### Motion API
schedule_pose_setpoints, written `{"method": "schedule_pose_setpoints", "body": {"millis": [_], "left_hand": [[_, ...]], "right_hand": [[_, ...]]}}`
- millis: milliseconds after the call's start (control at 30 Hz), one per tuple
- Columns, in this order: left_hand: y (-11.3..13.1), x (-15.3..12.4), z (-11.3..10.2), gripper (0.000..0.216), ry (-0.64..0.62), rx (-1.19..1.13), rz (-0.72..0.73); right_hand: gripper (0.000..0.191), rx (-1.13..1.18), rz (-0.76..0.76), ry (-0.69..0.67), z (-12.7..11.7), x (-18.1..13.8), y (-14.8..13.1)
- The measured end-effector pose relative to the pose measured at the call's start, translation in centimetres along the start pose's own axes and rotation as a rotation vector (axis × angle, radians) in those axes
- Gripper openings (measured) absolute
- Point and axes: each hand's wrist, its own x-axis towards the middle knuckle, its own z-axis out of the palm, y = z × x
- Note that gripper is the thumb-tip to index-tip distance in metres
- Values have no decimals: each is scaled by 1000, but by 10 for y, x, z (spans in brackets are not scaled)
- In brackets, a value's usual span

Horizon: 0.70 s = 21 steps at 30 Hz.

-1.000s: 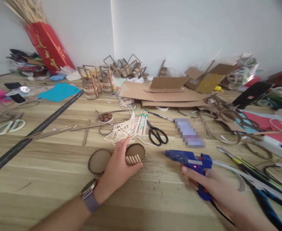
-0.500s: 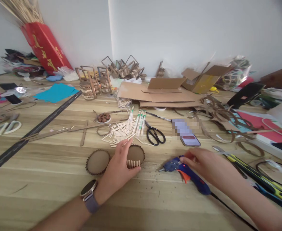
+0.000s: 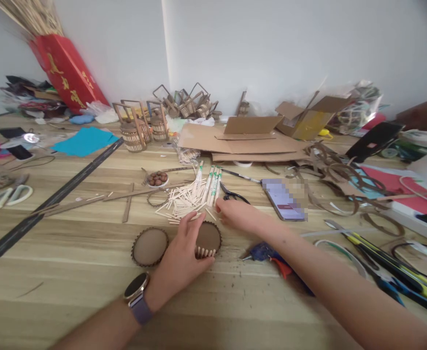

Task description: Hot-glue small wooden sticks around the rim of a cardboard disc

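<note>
My left hand [image 3: 182, 253] is closed round the near-left edge of a round cardboard base [image 3: 209, 236] with a dark notched rim. Several short wooden sticks [image 3: 205, 252] stand upright along its near edge, beside my thumb. A second round base [image 3: 150, 247] lies flat to the left of that hand. My right hand [image 3: 237, 214] is between the held base and the black scissors [image 3: 235, 195], its fingers curled down by the loose wooden sticks [image 3: 186, 200]; what is in them is hidden. Under my right forearm lies a blue glue gun [image 3: 260, 252], partly covered.
A phone [image 3: 283, 199] lies right of the scissors. Cutters and pliers [image 3: 392, 272] are at the right, near curled brown strips [image 3: 339, 170]. Behind are flattened cardboard [image 3: 242, 141], small lidded baskets [image 3: 133, 137] and a bowl of brown balls [image 3: 157, 179]. A long dark strip [image 3: 63, 194] crosses the left side.
My right hand has left the glue gun, which stays on the table, and moved up and left to the loose sticks. My left hand keeps its hold on the base.
</note>
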Motion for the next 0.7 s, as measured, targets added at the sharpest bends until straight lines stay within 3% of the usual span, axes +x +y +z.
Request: {"method": "schedule_pose_setpoints", "body": {"millis": [167, 333, 500, 700], "left_hand": [[0, 0, 0, 84, 2, 24, 13], [0, -1, 0, 85, 3, 46, 32], [-1, 1, 1, 86, -2, 42, 64], [-3, 1, 3, 86, 15, 36, 94]], "right_hand": [[23, 47, -22, 23, -4, -7, 1], [15, 200, -23, 151, -4, -47, -2], [8, 639, -29, 258, 19, -79, -14], [11, 655, -63, 237, 41, -75, -25]]}}
